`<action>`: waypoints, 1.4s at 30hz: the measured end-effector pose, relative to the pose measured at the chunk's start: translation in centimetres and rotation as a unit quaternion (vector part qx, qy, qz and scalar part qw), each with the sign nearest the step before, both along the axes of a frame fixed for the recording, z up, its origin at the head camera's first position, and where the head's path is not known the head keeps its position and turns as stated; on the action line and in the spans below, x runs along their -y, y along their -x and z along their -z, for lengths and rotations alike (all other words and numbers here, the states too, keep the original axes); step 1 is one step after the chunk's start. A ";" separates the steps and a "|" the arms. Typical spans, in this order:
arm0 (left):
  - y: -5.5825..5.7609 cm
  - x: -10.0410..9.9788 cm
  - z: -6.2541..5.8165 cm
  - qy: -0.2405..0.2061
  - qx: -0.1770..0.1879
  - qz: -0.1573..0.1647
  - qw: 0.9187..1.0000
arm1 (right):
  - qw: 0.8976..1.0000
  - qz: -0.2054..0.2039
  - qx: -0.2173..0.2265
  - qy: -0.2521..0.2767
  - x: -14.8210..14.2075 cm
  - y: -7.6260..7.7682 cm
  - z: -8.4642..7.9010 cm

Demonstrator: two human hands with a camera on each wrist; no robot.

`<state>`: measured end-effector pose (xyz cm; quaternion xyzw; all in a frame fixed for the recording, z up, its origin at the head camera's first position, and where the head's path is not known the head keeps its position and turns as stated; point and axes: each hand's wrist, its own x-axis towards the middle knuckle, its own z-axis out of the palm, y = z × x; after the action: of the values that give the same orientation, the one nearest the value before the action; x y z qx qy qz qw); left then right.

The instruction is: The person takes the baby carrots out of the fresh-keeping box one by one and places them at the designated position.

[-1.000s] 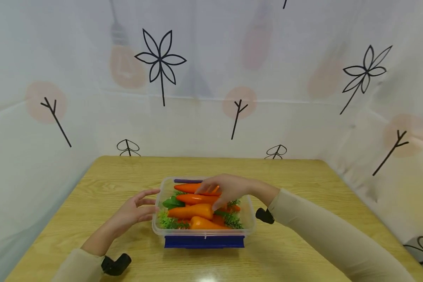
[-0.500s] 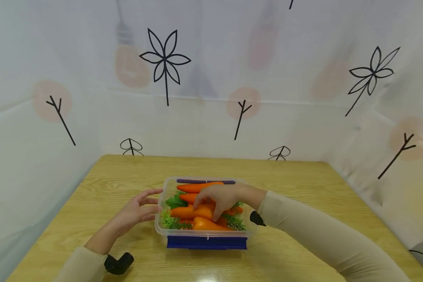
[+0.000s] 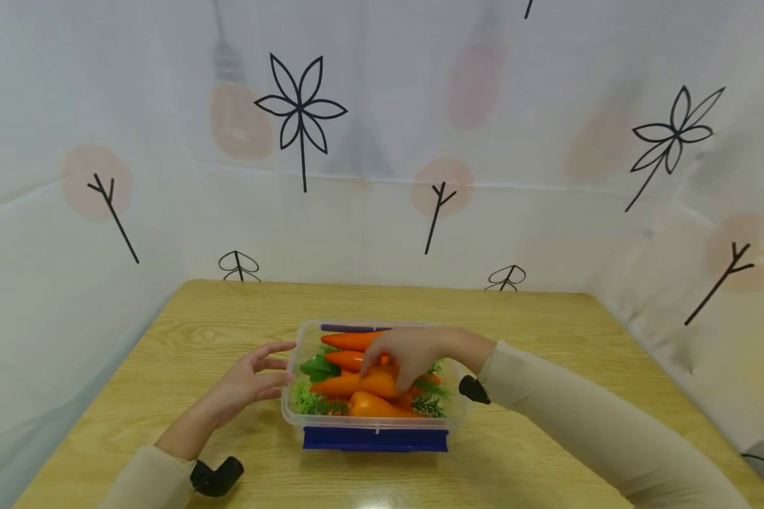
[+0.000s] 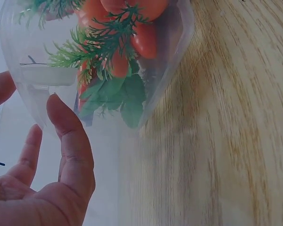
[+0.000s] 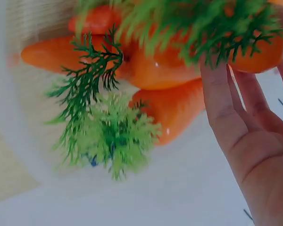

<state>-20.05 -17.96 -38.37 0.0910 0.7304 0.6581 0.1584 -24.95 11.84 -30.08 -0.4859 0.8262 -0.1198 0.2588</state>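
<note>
1. A person's left hand (image 3: 245, 382), its fingers loosely extended and grasping nothing, is poised at the left wall of a clear plastic box (image 3: 331, 421). From where I stand, I cannot tell whether the fingertips touch it.

2. Just past those fingertips, inside the box, sit a broad green leaf (image 3: 320, 367) and, closer to the person, a pale green sprig (image 3: 307, 397).

3. Right of the leaf, an orange carrot (image 3: 346, 386) lies atop the pile in the box, its long axis running side to side, its narrow tip pointing toward the left hand's fingers.

4. The carrot's thick end lies under the right hand (image 3: 414, 350), the nearer of the two, which grasps it crosswise: fingers curled over the far side, thumb on the near side. From this grip the taper reaches leftward, uncovered.

5. On the person's side of the right thumb rests a front carrot (image 3: 372, 405), its blunt end facing left.

6. Right of that thumb, feathery green fronds (image 3: 429, 404) fill the box's near corner.
</note>
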 end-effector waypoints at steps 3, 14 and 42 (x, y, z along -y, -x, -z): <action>-0.1 -0.1 -0.1 0.004 -0.001 -0.001 1.000 | 1.000 -0.014 0.010 0.002 -0.7 -0.1 -0.4; -0.2 -0.3 -0.2 -0.007 -0.006 0.002 1.000 | 0.998 0.001 0.013 0.058 -3.9 -1.8 -1.4; 0.0 -0.3 0.3 -0.007 0.004 -0.010 1.000 | 0.940 0.097 0.122 0.302 -13.9 -3.6 1.5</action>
<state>-20.01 -17.65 -38.70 0.0824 0.7258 0.6654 0.1540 -21.33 25.77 -31.59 -0.4404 0.7563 -0.4466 0.1860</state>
